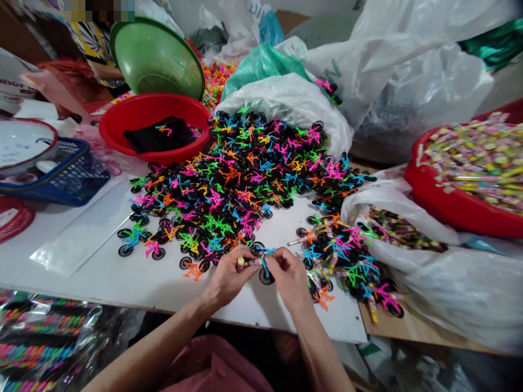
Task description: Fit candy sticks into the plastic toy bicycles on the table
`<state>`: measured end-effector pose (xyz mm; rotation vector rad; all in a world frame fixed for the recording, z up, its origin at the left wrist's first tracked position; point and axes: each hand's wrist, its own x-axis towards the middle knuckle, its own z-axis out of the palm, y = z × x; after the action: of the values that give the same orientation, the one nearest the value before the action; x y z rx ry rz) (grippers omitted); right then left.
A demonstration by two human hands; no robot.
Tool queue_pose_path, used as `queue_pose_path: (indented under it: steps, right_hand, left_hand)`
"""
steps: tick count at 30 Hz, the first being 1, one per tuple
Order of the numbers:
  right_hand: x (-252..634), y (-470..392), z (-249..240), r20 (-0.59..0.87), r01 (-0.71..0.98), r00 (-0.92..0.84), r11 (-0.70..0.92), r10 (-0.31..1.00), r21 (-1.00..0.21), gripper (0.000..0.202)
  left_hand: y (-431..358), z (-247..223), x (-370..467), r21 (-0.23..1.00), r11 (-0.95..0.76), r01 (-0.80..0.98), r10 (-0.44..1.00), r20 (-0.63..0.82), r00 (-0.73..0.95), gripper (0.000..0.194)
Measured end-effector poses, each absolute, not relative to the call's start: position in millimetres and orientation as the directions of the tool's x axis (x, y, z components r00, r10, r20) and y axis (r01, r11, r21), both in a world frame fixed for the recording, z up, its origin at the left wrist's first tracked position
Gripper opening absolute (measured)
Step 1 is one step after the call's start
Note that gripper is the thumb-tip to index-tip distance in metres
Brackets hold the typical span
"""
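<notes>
Leaning over the near edge of the white table (102, 245), with both forearms angled inward, wrists slightly bent and fingertips almost meeting. Pinching one patterned stick (252, 262) between thumb and fingers of the left hand (226, 277), curled narrow, with its pale end poking out to the left. Gripping one blue toy bicycle (265, 265) with the right hand (291, 275), thumb and fingers drawn together. Keeping the bicycle between the two hands, with two black wheels showing, one beyond the fingertips, one nearer the body. Cannot tell whether touching the stick or only beside it.

Can count one orange bicycle (195, 269) just left of the left hand. Facing, beyond both hands, one big heap of bicycles (229, 185), too many to count, at the mouth of one white sack (294, 90). Just right of the right hand, can see one smaller mixed heap (353, 274) of bicycles and patterned sticks, also past counting. Can count two red basins, one far beyond the left hand (149, 153), one well to the right of the right hand (429, 190), plus one green basin (159, 60) farthest beyond the left.
</notes>
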<state>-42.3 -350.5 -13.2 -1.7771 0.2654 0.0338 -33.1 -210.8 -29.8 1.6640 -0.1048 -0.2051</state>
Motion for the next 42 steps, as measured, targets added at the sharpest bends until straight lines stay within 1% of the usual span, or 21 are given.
queue_pose_path:
  steps: [2,4,7,9,10,11,12,14,15,16,18,20,22,25,27,29,31,33,35,39,42]
  right_hand:
    - [-46.4,-340.8,-19.4,-0.042,-0.137,0.972,-0.419,-0.229,-0.898,0.02]
    - [-46.9,-337.6,-23.8,-0.016,-0.126,0.973,-0.466,-0.231,-0.876,0.021]
    - [-41.6,-366.5,-12.5,-0.063,-0.115,0.989,-0.438,-0.131,-0.892,0.025]
    - [-35.2,-409.3,11.8,-0.042,-0.1,0.992,-0.557,-0.117,-0.825,0.026]
    - [-30.5,-433.1,27.2,-0.002,-0.104,0.988,-0.665,-0.152,-0.74,0.026]
    - [-24.2,-455.0,42.6,0.056,-0.128,0.978,-0.79,-0.202,-0.6,0.026]
    - [-15.5,-472.4,56.1,0.146,-0.171,0.957,-0.892,-0.252,-0.419,0.026]
    - [10.0,-486.7,71.1,0.308,-0.252,0.911,-0.962,-0.274,-0.108,0.026]
    - [26.6,-483.0,70.6,0.314,-0.262,0.914,-0.965,-0.258,-0.028,0.026]
    - [45.0,-473.3,65.0,0.277,-0.247,0.931,-0.969,-0.237,0.0,0.026]
    - [82.5,-444.8,43.2,0.038,-0.203,0.978,-0.978,-0.205,-0.051,0.027]
    - [112.7,-419.1,18.7,-0.049,-0.203,0.979,-0.975,-0.199,-0.086,0.032]
    - [126.9,-406.6,1.9,-0.058,-0.209,0.977,-0.972,-0.203,-0.105,0.034]
    - [113.8,-406.9,-5.4,-0.021,-0.175,0.985,-0.978,-0.174,-0.115,0.033]
    - [88.0,-405.0,-4.4,0.023,-0.101,0.994,-0.985,-0.105,-0.138,0.031]
    - [56.0,-393.2,-4.7,0.097,0.043,0.995,-0.98,0.024,-0.196,0.029]
    - [24.2,-373.5,-7.6,0.192,0.247,0.96,-0.94,0.205,-0.235,0.029]
    - [-1.8,-354.3,-9.9,0.278,0.427,0.89,-0.873,0.361,-0.235,0.031]
    - [-18.4,-343.9,-8.5,0.346,0.54,0.827,-0.796,0.443,-0.274,0.036]
    - [-23.1,-354.7,2.8,0.465,0.589,0.793,-0.692,0.395,-0.417,0.044]
    - [-15.4,-370.8,9.1,0.488,0.667,0.733,-0.643,0.474,-0.377,0.037]
  left_hand:
    - [-213.4,-34.8,-36.6,0.981,-0.181,0.063,-0.126,-0.087,0.988,0.017]
    - [-216.5,-38.7,-37.8,0.977,-0.193,0.09,-0.096,-0.11,0.989,0.016]
    - [-220.5,-38.2,-35.6,0.98,-0.154,0.128,-0.179,-0.155,0.972,0.02]
    - [-222.0,-34.9,-34.0,0.974,-0.048,0.223,-0.275,-0.228,0.934,0.032]
    - [-222.4,-33.3,-33.7,0.956,0.021,0.294,-0.315,-0.273,0.909,0.04]
    - [-222.9,-32.3,-33.9,0.927,0.081,0.366,-0.344,-0.319,0.883,0.046]
    - [-223.5,-31.9,-34.5,0.897,0.119,0.425,-0.361,-0.36,0.86,0.05]
    - [-226.3,-32.3,-37.0,0.866,0.131,0.482,-0.373,-0.408,0.833,0.052]
    - [-228.5,-32.7,-38.8,0.867,0.124,0.482,-0.385,-0.406,0.829,0.051]
    - [-231.0,-33.0,-41.0,0.874,0.125,0.47,-0.409,-0.386,0.827,0.052]
    - [-234.9,-32.6,-45.3,0.877,0.165,0.451,-0.484,-0.326,0.812,0.053]
    - [-234.2,-31.1,-47.4,0.86,0.22,0.46,-0.541,-0.285,0.791,0.053]
    - [-228.3,-29.4,-44.6,0.847,0.262,0.463,-0.535,-0.272,0.8,0.051]
    - [-216.8,-27.8,-28.4,0.844,0.303,0.443,-0.413,-0.303,0.859,0.044]
    - [-214.3,-28.0,-12.1,0.842,0.344,0.416,-0.29,-0.326,0.9,0.041]
    - [-217.1,-29.0,4.1,0.843,0.386,0.375,-0.183,-0.329,0.927,0.039]
    - [-221.3,-29.5,15.9,0.831,0.432,0.35,-0.143,-0.32,0.936,0.036]
    - [-221.2,-28.6,21.1,0.795,0.485,0.365,-0.151,-0.335,0.93,0.032]
    - [-214.8,-26.1,19.9,0.731,0.534,0.424,-0.193,-0.383,0.903,0.03]
    - [-199.7,-18.0,8.0,0.559,0.531,0.637,-0.381,-0.514,0.768,0.027]
    - [-204.0,-13.6,1.8,0.471,0.492,0.732,-0.47,-0.564,0.679,0.025]
